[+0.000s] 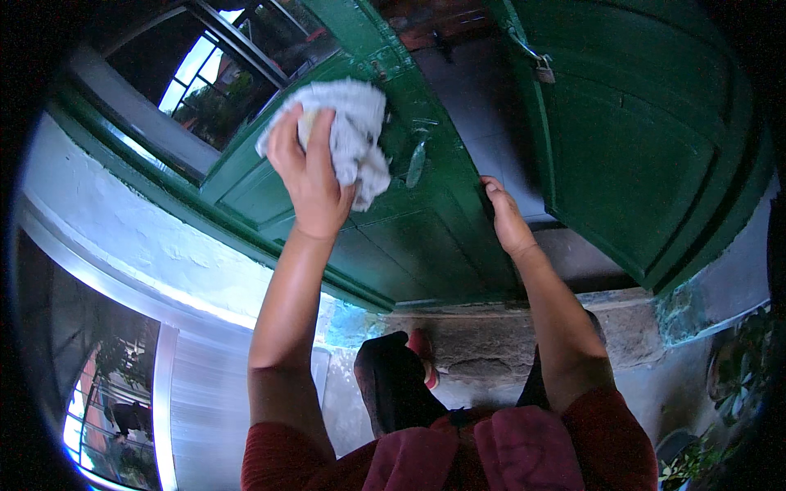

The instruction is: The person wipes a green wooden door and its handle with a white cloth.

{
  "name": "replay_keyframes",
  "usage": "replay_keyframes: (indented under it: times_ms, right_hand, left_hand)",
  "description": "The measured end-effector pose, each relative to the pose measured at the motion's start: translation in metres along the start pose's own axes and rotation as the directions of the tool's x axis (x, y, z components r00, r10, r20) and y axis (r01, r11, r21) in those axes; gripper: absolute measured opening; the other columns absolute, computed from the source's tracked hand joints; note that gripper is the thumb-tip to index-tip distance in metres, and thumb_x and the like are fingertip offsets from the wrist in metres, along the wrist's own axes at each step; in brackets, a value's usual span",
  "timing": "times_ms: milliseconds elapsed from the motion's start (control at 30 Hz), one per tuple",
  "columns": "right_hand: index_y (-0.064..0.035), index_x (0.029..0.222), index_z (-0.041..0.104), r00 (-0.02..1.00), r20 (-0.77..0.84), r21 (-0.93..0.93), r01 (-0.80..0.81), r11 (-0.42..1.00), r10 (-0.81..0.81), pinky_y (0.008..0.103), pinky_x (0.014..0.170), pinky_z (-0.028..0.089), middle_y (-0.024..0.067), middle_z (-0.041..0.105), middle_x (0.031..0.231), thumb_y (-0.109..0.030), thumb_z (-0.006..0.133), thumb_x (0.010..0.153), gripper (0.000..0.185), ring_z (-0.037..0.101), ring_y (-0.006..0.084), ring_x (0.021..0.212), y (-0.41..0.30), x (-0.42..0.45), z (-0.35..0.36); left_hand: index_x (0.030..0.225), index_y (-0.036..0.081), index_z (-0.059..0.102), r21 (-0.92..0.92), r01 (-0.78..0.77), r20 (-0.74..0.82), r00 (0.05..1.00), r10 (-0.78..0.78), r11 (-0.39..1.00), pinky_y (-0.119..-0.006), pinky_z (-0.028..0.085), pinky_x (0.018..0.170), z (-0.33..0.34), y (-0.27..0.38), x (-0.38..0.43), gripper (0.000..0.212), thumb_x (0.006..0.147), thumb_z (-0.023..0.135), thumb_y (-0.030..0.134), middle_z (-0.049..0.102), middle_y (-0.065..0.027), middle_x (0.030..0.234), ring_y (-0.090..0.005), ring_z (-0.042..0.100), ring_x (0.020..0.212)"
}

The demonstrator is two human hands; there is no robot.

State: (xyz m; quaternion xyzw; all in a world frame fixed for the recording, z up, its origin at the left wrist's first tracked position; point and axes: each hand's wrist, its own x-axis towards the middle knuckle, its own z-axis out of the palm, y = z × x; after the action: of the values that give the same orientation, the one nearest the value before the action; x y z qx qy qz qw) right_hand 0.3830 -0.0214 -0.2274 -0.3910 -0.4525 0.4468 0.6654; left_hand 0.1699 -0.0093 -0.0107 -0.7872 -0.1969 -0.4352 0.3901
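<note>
My left hand presses a crumpled white cloth against the green wooden door leaf on the left, near the lower corner of its glass pane. The hand and cloth look slightly blurred. My right hand grips the free edge of the same leaf, thumb on top; its fingers are mostly hidden behind the edge. A metal door handle lies between the two hands. The second green door leaf stands at the right, with a padlock hanging from its edge.
A gap between the leaves shows a tiled floor. A worn stone step lies below the door, by my feet. Potted plants stand at the lower right. A metal-framed window or door panel is at the lower left.
</note>
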Motion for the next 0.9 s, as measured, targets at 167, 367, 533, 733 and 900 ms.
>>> replay_keyframes:
  times_ms: [167,367,533,733,900]
  right_hand:
    - [0.001,0.128,0.047,1.0,0.009,-0.025,0.012,1.0,-0.012,0.0294,0.104,0.027,0.0105,0.05,0.125,-0.039,0.038,0.096,0.052,0.043,0.0208,0.118,0.005,0.001,0.005]
    - [0.002,0.126,0.048,0.999,-0.023,0.014,0.03,0.999,-0.03,0.0294,0.102,0.03,0.0128,0.053,0.121,-0.039,0.037,0.095,0.052,0.046,0.0221,0.114,0.018,0.006,0.0]
    - [0.0009,0.125,0.049,1.0,-0.017,0.086,0.004,0.996,-0.002,0.029,0.1,0.031,0.0107,0.054,0.12,-0.037,0.039,0.095,0.049,0.047,0.0207,0.111,0.009,0.0,0.002]
    - [0.001,0.125,0.049,0.997,-0.055,0.03,0.048,0.998,-0.047,0.0297,0.099,0.032,0.0121,0.055,0.117,-0.035,0.039,0.095,0.048,0.048,0.0216,0.11,0.016,0.004,0.004]
    - [0.0005,0.122,0.05,0.998,-0.02,-0.005,0.056,0.998,-0.056,0.03,0.097,0.034,0.0117,0.056,0.113,-0.032,0.039,0.094,0.044,0.049,0.021,0.106,-0.001,-0.003,0.012]
  left_hand:
    - [0.126,0.01,0.05,0.069,-0.136,-0.016,0.99,0.138,0.988,-0.049,0.031,0.103,0.033,-0.011,0.04,0.062,0.068,0.07,0.02,0.04,-0.0219,0.132,-0.0413,0.039,0.123]
    - [0.12,0.013,0.055,0.057,-0.138,-0.146,0.979,0.144,0.989,-0.049,0.035,0.098,0.043,-0.028,0.017,0.056,0.065,0.068,0.014,0.043,-0.0189,0.128,-0.041,0.042,0.12]
    - [0.115,0.011,0.055,0.105,-0.002,-0.07,0.998,0.01,0.994,-0.05,0.032,0.102,0.016,-0.072,-0.027,0.052,0.067,0.071,0.022,0.042,-0.0217,0.13,-0.0432,0.039,0.124]
    - [0.129,-0.002,0.038,0.339,0.123,0.029,0.99,-0.141,0.933,-0.053,0.027,0.106,-0.026,-0.164,-0.093,0.066,0.075,0.065,0.022,0.036,-0.0311,0.133,-0.0476,0.036,0.122]
    - [0.126,-0.008,0.04,0.286,0.33,-0.183,0.94,-0.287,0.9,-0.053,0.025,0.106,-0.026,-0.183,-0.113,0.059,0.079,0.063,0.02,0.037,-0.0322,0.132,-0.0482,0.035,0.122]
